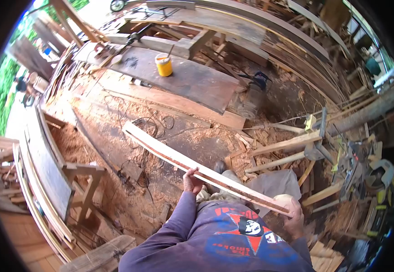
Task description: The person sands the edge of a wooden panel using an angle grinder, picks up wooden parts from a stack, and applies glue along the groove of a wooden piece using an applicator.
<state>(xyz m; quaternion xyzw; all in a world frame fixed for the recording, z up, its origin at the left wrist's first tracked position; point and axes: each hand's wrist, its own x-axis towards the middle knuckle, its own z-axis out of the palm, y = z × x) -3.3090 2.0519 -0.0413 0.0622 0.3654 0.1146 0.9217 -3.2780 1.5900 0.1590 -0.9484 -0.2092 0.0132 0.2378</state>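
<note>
Floor (185, 143) ahead of both hands: strewn w/ shavings & offcuts. Workbench (199, 88) stands fwd of my L hand, well apart from it. Grey panel (47, 158) is well to L of my L hand, next to a wooden trestle (84, 171). Long pale wooden piece (209, 169), dark band along its length, runs from my R hand past my L hand, far end fwd-left. Yellow bucket (164, 68), stick in it, on bench beyond L hand. My L hand (191, 181): fingers curled, gripping piece approx. midway. My R hand (295, 216): gripping near end, some fingers hidden. Round pale item (285, 202), ID unclear, just beside R hand.
</note>
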